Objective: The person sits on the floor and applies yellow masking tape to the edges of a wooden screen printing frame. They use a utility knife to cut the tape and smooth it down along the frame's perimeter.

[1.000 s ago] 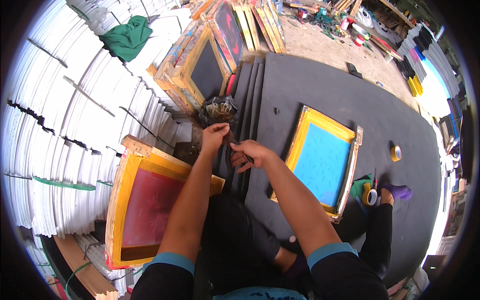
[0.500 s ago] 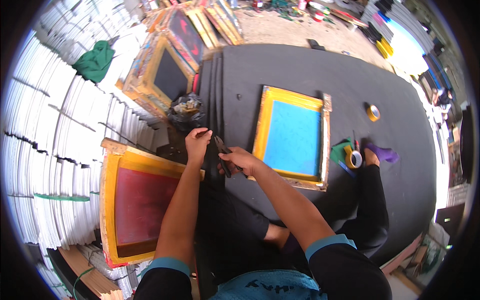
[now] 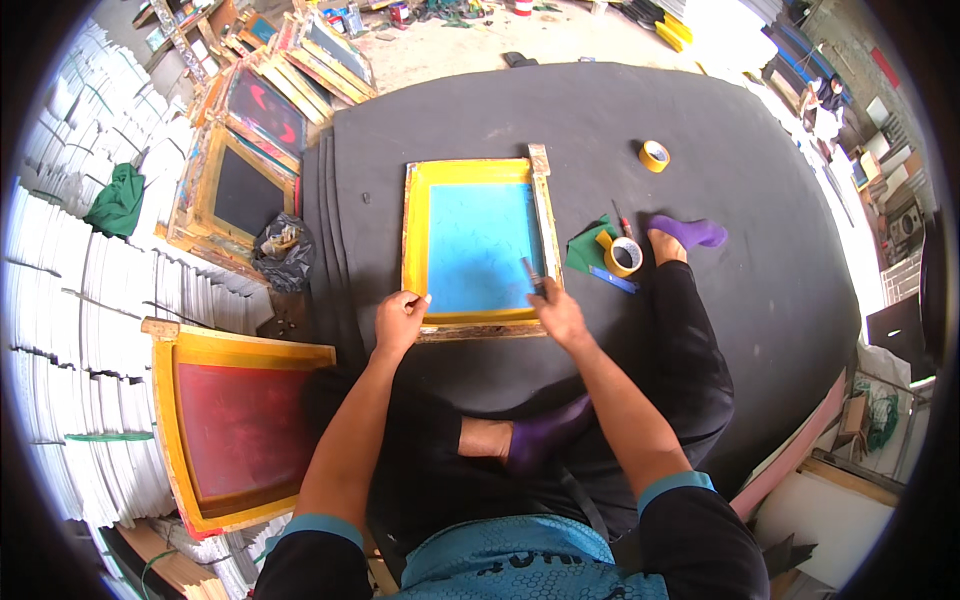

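A screen-printing frame [image 3: 414, 230] with yellow-edged wood and a blue mesh lies flat on the dark mat in front of me. My left hand [image 3: 400, 322] is closed in a pinch by its near left corner; what the fingers hold, if anything, is hidden. Over the near right part of the mesh, my right hand [image 3: 560, 315] grips dark pliers [image 3: 534, 275], their jaws pointing away from me. Whether the jaws touch the mesh I cannot tell.
Right of the frame lie a tape roll [image 3: 623, 257], a green cloth [image 3: 588, 246], a blue strip [image 3: 612, 279] and a red-handled tool [image 3: 621, 214]. Another tape roll [image 3: 654, 156] is farther off. A red-mesh frame [image 3: 245, 430] leans at left, near a black bag [image 3: 284, 255] and white stacks [image 3: 60, 300].
Both hands have come from beside the black bag to the near edge of the blue frame. The pliers moved along in my right hand. The view has turned right.
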Demonstrator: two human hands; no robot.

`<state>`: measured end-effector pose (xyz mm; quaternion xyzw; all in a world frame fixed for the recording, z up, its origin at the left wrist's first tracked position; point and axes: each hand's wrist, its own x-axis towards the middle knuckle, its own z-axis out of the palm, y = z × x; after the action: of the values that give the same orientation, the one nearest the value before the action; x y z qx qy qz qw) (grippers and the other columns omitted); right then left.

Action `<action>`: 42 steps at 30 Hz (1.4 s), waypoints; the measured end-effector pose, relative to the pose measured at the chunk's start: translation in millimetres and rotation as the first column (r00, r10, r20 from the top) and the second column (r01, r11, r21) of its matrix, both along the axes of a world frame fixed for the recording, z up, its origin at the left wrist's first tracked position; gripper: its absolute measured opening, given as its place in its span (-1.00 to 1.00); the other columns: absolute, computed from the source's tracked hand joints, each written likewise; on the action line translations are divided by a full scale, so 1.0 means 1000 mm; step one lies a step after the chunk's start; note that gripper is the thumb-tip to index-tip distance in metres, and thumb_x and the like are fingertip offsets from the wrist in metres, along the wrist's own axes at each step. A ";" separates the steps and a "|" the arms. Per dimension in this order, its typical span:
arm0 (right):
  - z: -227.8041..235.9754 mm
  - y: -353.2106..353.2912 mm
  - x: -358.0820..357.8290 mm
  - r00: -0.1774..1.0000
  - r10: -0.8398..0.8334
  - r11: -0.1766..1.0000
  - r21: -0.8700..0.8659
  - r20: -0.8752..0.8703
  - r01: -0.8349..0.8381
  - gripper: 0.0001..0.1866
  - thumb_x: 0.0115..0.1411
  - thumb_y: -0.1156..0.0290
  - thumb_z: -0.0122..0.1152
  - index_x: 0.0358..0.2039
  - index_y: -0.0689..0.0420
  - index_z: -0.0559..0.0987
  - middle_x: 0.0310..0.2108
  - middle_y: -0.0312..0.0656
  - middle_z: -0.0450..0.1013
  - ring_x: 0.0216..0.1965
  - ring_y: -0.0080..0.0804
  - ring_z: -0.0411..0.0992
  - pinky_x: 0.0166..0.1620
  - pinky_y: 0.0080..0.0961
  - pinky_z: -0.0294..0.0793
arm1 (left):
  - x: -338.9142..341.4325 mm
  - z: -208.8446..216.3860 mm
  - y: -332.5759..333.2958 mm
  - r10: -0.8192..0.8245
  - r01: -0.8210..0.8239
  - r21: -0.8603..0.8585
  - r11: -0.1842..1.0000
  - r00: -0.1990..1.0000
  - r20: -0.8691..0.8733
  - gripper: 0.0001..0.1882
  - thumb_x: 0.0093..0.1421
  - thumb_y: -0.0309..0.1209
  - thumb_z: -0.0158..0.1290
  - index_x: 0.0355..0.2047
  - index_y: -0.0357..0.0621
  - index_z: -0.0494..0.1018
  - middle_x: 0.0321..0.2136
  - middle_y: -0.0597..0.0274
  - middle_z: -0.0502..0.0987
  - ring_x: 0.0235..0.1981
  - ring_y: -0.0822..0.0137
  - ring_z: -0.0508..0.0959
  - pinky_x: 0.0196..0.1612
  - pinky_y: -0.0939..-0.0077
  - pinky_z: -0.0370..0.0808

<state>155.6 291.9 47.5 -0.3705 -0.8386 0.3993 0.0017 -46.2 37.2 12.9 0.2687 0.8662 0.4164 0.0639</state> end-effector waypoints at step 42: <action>-0.081 0.044 0.081 0.875 0.467 0.689 0.672 -0.124 -0.272 -0.78 0.18 0.40 0.25 -0.18 -0.12 0.71 -0.03 -0.27 0.59 -0.22 -0.15 0.66 -0.21 -0.18 0.69 | -0.002 -0.004 -0.058 -0.623 0.353 -0.631 0.691 0.734 -0.271 -0.53 0.37 -0.05 0.13 0.18 0.02 0.60 0.12 0.18 0.47 0.14 0.12 0.45 0.28 0.15 0.34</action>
<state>236.4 336.2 -33.2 -0.1073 -0.9711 0.1328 0.1665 -48.4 -21.1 8.9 0.5586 0.8274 0.0442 0.0389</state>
